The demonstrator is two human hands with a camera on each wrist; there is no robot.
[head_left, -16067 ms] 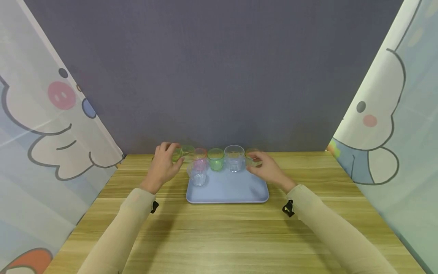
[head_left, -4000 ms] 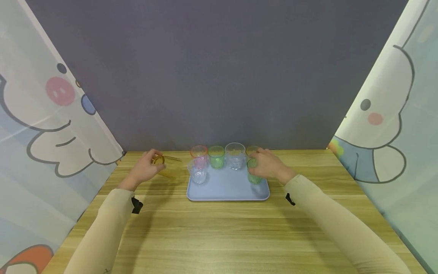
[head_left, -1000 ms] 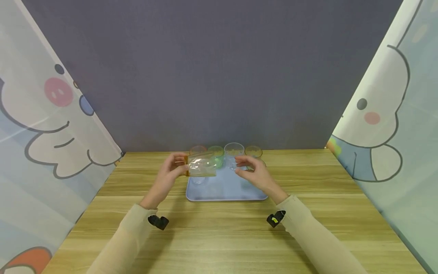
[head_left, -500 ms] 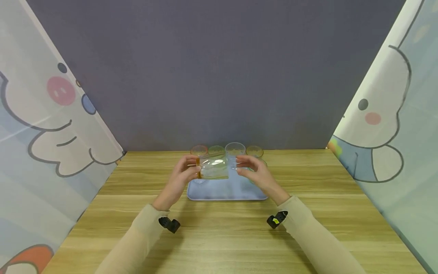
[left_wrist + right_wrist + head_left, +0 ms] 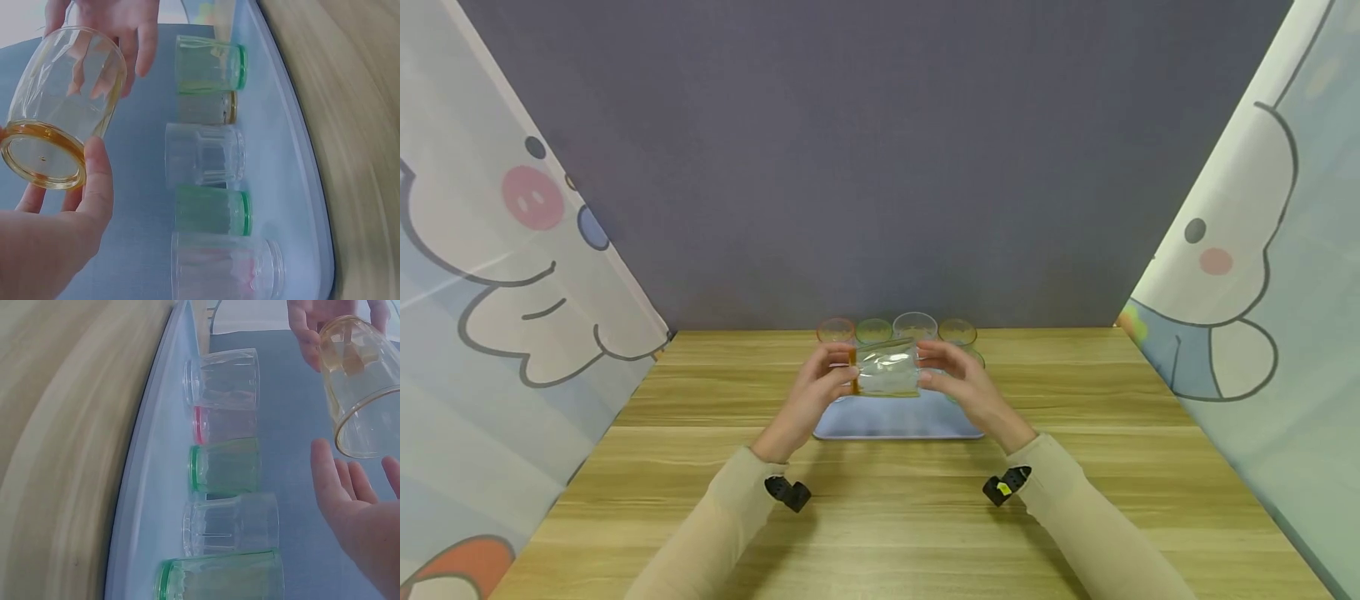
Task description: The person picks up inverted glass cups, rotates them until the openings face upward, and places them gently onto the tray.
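My left hand (image 5: 811, 392) grips a clear drinking glass with an amber base (image 5: 886, 369) by that base, above the tray. The glass lies on its side in the air, its mouth toward my right hand (image 5: 966, 387). In the right wrist view, the right fingers (image 5: 325, 475) are spread near the glass's rim, with a small gap visible. Below is a pale blue tray (image 5: 898, 427), partly hidden by the hands. A pink glass (image 5: 835, 327), a green glass (image 5: 874, 329), a clear glass (image 5: 915, 322) and an amber glass (image 5: 957, 330) stand along its back.
Nearer the front of the tray stand another green glass (image 5: 210, 65) at the right and another clear glass (image 5: 225, 265) at the left. The wooden table (image 5: 880, 517) extends around the tray. A dark grey panel (image 5: 880, 167) rises behind, with printed curtains (image 5: 1210, 333) on both sides.
My left hand has lifted the amber-based glass from the left of the table and carried it right, to my right hand. Earlier, my right hand let go of a green glass on the tray.
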